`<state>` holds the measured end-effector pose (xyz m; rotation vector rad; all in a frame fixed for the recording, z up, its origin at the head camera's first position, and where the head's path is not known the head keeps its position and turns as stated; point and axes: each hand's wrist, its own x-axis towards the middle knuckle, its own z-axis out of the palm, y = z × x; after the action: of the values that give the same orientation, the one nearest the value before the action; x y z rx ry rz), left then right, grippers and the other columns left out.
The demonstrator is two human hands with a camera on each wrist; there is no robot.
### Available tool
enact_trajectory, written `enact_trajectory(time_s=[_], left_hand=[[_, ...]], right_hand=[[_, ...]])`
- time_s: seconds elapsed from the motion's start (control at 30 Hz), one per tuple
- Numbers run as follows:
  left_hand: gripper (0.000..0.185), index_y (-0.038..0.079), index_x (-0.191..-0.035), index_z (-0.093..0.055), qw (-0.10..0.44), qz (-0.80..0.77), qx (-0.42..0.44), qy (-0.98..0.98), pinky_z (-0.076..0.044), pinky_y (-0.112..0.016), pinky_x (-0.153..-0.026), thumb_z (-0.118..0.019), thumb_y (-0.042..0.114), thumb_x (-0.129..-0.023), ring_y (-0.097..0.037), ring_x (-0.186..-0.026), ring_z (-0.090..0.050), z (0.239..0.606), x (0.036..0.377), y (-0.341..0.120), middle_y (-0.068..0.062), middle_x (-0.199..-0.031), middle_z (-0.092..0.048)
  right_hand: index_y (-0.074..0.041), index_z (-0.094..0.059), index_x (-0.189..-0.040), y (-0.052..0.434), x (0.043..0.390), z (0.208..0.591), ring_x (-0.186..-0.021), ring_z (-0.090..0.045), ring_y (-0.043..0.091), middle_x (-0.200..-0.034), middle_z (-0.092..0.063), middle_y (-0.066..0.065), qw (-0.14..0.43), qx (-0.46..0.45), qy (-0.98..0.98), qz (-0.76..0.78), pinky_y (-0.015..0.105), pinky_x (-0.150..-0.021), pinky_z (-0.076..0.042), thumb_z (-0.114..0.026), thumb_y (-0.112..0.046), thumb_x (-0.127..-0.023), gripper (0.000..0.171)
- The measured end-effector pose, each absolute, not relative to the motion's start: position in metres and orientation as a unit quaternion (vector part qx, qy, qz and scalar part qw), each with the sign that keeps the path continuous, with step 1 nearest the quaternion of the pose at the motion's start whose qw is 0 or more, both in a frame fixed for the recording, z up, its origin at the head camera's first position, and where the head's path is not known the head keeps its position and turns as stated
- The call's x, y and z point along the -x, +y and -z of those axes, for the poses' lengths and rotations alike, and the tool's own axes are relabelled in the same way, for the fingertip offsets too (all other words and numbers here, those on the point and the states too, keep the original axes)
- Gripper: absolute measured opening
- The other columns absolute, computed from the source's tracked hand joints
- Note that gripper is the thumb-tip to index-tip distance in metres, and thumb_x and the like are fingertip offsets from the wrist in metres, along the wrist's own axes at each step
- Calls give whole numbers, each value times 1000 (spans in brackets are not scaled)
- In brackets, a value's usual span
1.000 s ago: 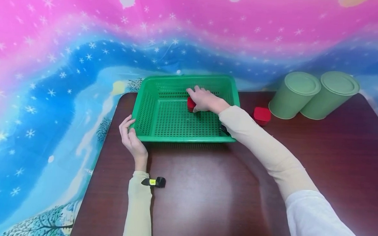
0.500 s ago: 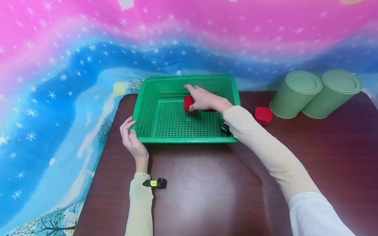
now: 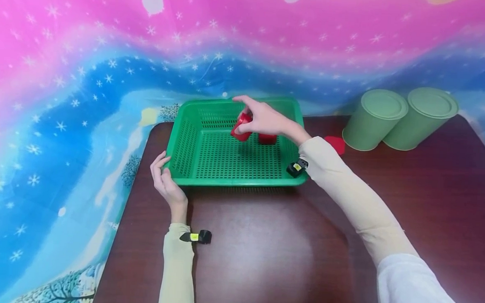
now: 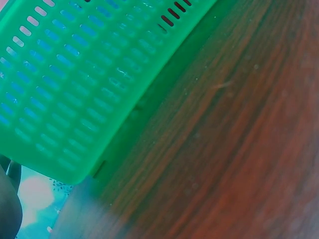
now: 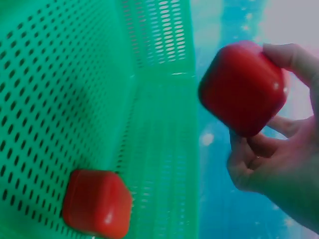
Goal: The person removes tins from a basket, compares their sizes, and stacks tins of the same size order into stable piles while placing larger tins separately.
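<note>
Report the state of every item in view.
Green perforated rectangular plastic basket: upright, open-topped.
Glossy red rounded block: tilted, gripped by right hand.
Second red block: resting inside basket.
Third red block: on brown wood-grain table, partly hidden.
Two pale-green cylindrical canisters: upright, lidded.

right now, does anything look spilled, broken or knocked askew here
Nothing stands out: no spill or damage shows. The held red box is tilted, but the right hand grips it over the green basket, so that seems ordinary. Both green canisters stand upright on the table.
</note>
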<state>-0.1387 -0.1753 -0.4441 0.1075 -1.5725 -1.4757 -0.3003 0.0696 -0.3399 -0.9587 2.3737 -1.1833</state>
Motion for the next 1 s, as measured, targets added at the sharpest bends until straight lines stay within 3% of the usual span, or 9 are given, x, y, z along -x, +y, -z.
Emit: enact_trajectory(time_s=[0.27,0.4,0.6,0.77,1.0], left_hand=[[34,-24,-108,-57,466,610,-39,-640,-34,-35,-94,-33,-4,-96,-41,-123,-52,445,140,-174,-39,-129,-54],[35,-21,-109,-59,466,612,-43,-637,-34,-34,-94,-33,-1,-97,-36,-123,-53,461,149,-182,-33,-130,-57],[34,-24,-109,-57,466,614,-46,-636,-34,-35,-94,-33,-3,-96,-39,-123,-53,449,144,-182,-37,-130,-56],[34,-25,-107,-56,473,609,-43,-635,-34,-36,-94,-34,-2,-96,-42,-121,-52,442,140,-187,-40,-128,-55],[35,-24,-108,-57,472,610,-50,-635,-34,-36,-96,-35,2,-98,-38,-122,-52,446,138,-196,-37,-128,-56]], right_hand=[[-17,-32,-161,92,283,313,-108,-67,28,-130,-58,12,148,304,752,566,43,-93,-56,-76,-17,-88,85],[-15,-35,-160,111,270,306,-111,-65,29,-130,-62,15,128,272,704,643,40,-95,-53,-68,-13,-92,76],[-6,-45,-153,134,252,318,-105,-66,27,-121,-64,16,106,219,635,733,32,-85,-57,-55,-1,-92,62],[-5,-55,-139,148,240,333,-97,-68,29,-119,-63,19,69,206,572,791,36,-73,-61,-50,2,-86,54],[-5,-59,-122,159,227,346,-88,-71,29,-105,-69,18,-5,188,475,860,37,-60,-61,-47,0,-83,42]])
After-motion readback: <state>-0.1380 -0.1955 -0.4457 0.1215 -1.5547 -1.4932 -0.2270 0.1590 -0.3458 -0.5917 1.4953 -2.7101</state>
